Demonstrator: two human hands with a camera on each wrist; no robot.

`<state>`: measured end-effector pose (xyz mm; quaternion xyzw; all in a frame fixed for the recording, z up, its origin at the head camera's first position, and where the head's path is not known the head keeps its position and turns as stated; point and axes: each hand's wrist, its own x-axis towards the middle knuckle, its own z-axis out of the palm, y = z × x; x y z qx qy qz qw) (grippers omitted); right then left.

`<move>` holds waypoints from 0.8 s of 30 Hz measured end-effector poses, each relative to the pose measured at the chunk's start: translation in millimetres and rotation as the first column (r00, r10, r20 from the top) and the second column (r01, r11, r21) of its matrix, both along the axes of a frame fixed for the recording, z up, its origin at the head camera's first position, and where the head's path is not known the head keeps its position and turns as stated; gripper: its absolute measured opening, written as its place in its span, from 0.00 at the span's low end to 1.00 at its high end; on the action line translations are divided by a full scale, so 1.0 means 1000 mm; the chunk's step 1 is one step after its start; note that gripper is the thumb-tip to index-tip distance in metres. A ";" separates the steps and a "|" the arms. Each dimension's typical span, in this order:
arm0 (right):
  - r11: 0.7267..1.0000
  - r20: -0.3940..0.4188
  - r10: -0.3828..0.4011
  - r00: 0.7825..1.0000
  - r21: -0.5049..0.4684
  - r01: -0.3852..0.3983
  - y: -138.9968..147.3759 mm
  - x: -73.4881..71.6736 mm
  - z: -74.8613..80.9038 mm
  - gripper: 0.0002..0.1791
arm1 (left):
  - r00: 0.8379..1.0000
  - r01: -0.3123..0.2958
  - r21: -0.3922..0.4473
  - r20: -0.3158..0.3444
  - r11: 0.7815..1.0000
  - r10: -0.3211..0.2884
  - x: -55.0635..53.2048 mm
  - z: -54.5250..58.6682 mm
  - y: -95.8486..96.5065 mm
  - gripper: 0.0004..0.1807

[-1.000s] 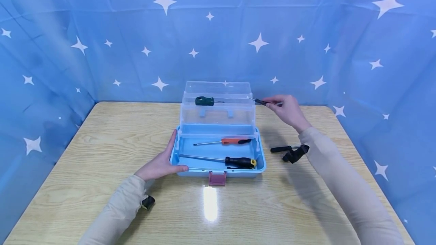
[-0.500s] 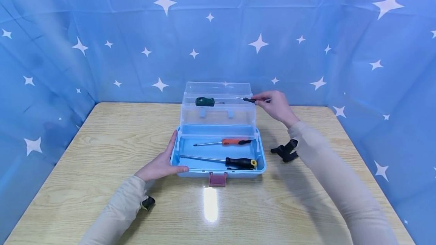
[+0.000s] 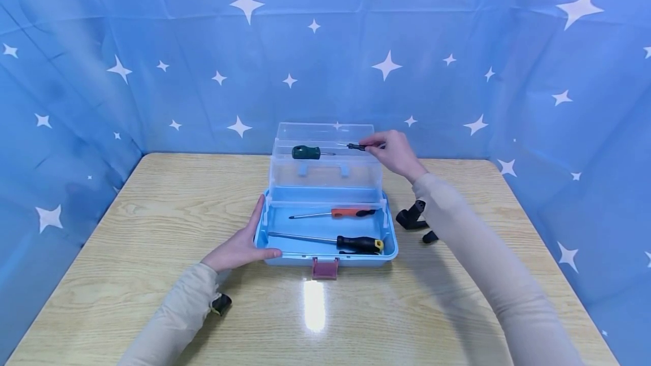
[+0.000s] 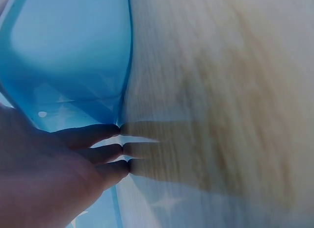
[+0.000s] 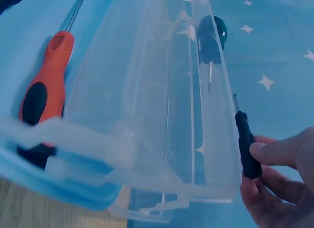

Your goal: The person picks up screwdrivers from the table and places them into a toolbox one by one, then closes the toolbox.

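A light-blue toolbox (image 3: 292, 261) stands with its clear upper trays (image 3: 325, 177) raised at the back. My left hand (image 3: 239, 247) presses its front left corner, thumb along the front rim and straight fingers against the side; in the left wrist view the fingertips (image 4: 110, 132) reach the tabletop. My right hand (image 3: 394, 152) pinches a small black screwdriver (image 5: 248, 152) by its handle, just behind the top tray, tip pointing left. A green-handled screwdriver (image 3: 306, 152) lies in that tray. Inside the box are an orange-and-black screwdriver (image 3: 348, 212) and a larger black-and-yellow screwdriver (image 3: 356, 243).
The toolbox's maroon latch (image 3: 324, 269) hangs down at the front. A thin black item (image 3: 351, 252) lies partly beneath the large screwdriver. The black wrist camera (image 3: 411, 216) overlaps the wooden table (image 3: 168, 213) right of the box. A blue starry curtain (image 3: 325, 44) surrounds the table.
My right hand has moved left with the small black screwdriver, bringing it from the tray's right end to over the tray's right part. The left hand and toolbox stay put.
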<state>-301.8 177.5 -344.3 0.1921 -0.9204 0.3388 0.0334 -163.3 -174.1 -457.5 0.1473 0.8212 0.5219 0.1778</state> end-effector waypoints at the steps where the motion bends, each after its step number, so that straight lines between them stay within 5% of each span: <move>1: 1.000 0.001 0.004 1.000 0.006 -0.004 -0.002 -0.001 0.000 0.13 | 1.000 0.000 0.000 -0.001 1.000 0.000 0.000 0.000 0.000 0.66; 13: 0.999 0.017 0.017 1.000 0.029 -0.017 -0.016 -0.004 -0.003 0.13 | 1.000 0.000 0.002 -0.002 1.000 0.000 0.002 0.000 0.000 0.66; 24: 0.999 0.002 0.049 0.999 -0.014 -0.049 -0.001 -0.001 -0.001 0.13 | 1.000 -0.002 -0.005 0.000 1.000 0.002 0.002 0.002 0.000 0.66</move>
